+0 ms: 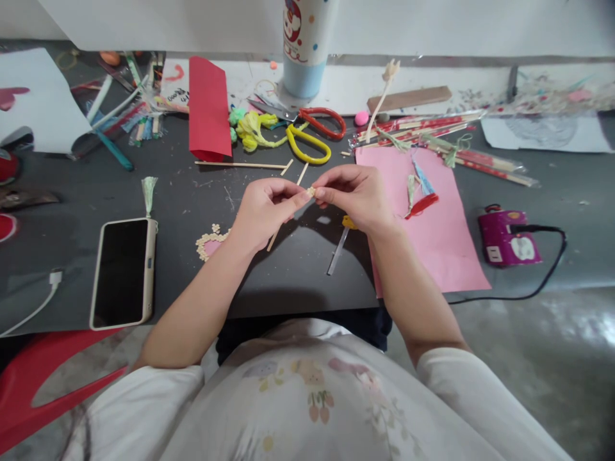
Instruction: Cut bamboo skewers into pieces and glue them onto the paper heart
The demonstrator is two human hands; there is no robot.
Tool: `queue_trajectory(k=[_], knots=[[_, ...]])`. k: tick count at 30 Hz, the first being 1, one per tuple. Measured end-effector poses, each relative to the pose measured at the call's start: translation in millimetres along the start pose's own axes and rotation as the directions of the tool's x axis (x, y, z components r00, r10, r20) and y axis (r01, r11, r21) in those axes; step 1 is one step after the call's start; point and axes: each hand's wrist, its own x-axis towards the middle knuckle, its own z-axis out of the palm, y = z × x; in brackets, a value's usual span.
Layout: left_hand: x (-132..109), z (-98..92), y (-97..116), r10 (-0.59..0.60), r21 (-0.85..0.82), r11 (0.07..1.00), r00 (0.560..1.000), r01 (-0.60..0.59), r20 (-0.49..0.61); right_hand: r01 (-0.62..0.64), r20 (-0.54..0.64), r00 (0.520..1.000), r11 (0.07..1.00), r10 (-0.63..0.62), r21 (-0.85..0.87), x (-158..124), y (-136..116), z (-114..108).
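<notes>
My left hand (pixel 266 210) and my right hand (pixel 353 192) meet above the dark table (pixel 298 269), fingers pinched together on a tiny cream-coloured piece (pixel 311 191) held between the fingertips. A thin wooden stick (pixel 288 211) runs under my left hand; whether the hand grips it I cannot tell. Beside my left wrist lies a pink heart edged with small cream pieces (pixel 210 243). Below my right hand a metal craft knife with a yellow tip (pixel 340 246) lies on the table.
A phone (pixel 123 272) lies at the left with a charging cable (pixel 36 307). Pink paper (pixel 427 224) with tassels lies right, a purple device (pixel 508 238) beyond it. Yellow scissors (pixel 307 146), red scissors (pixel 323 121), folded red paper (pixel 208 109), a tall cup (pixel 305 48) and sticks fill the back.
</notes>
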Motion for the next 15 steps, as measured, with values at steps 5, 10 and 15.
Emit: queue_trajectory(k=[5,10,15], knots=[[-1.3,0.9,2.3,0.016,-0.013,1.0,1.0,-0.016,-0.009,0.0,-0.003,1.0,1.0,0.0,-0.004,-0.5,1.0,1.5],[-2.1,2.0,3.7,0.017,-0.015,1.0,1.0,-0.017,-0.013,0.006,0.009,1.0,1.0,-0.006,0.011,-0.4,0.8,0.7],[-2.0,1.2,3.4,0.032,0.026,0.999,0.999,-0.032,-0.018,0.011,0.021,1.0,1.0,-0.011,-0.002,-0.3,-0.1,-5.3]])
